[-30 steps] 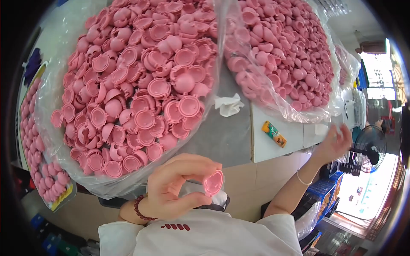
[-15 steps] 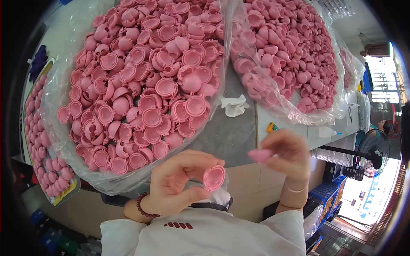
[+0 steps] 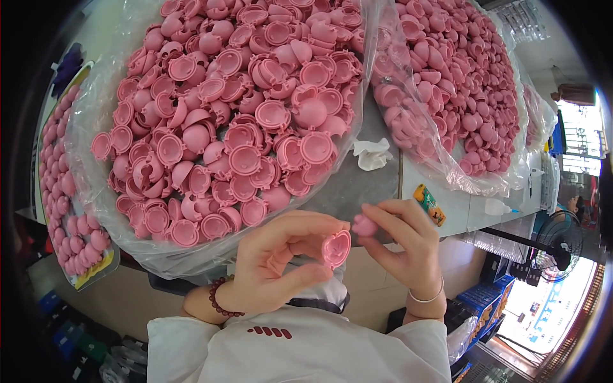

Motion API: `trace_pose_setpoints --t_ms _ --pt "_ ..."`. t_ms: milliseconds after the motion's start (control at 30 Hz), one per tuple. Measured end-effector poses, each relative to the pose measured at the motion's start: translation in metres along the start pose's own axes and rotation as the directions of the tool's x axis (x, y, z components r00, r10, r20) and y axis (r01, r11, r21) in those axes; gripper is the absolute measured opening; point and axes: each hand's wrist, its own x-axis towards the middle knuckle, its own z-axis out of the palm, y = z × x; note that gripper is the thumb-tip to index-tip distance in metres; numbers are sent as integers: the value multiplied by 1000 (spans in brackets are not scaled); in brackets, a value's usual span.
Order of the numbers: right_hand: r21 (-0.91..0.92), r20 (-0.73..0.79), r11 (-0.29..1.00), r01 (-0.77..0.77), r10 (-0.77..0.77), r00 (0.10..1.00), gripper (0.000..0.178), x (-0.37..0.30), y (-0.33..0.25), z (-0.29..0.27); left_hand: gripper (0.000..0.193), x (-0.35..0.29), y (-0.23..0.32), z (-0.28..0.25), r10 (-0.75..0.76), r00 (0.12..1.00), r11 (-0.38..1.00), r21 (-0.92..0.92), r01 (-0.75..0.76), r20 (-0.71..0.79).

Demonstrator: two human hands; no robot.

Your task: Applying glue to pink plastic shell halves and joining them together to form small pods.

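Here's the left hand (image 3: 271, 258), its grip clamped on a pink cup (image 3: 336, 249), thumb below and finger above, the hollow turned to the right and up at us. And in comes the right hand (image 3: 410, 246), thumb and fingertips together on a small rounded pink piece (image 3: 365, 225)! Piece and cup are just beside each other in front of the tabletop (image 3: 348, 196); whether the piece brushes the left fingertip, I can't tell.

Good handling here, I'd judge, is a calm left hand: cup held by its rim, hollow facing the piece, no squeezing it out of round. Let the right hand do the travelling, turning the piece square to the hollow, fingertips clear of the edge.

And look at the change from half a second ago! The right hand was a blur, well off to the right; now it's sharper, right up alongside. It hid most of the orange packet (image 3: 430, 205) then; now the packet shows plainly. The left hand keeps the same hold, the cup angled more to the right. Behind, the big heap (image 3: 223, 143) sits further right in view.
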Motion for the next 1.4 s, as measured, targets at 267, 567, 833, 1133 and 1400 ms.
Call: trace_pose_setpoints --t_ms 267,567,833,1133,1400 --pt "441 -210 884 154 -65 976 34 4 -11 6 37 0 -2 3 88 995 955 280 -96 42" --pt "211 -297 955 210 -142 944 31 -1 -13 12 37 1 -6 2 61 996 952 296 -76 57" --pt "182 -399 950 256 -167 902 39 -11 -18 24 44 9 -9 4 103 989 928 347 -133 104" --pt "-36 -935 955 -296 72 346 36 -83 63 -23 43 10 -11 3 108 994 946 304 -111 29" --pt "349 -889 797 -492 447 95 46 -139 191 -56 37 0 3 1 43 999 999 13 -43 22"
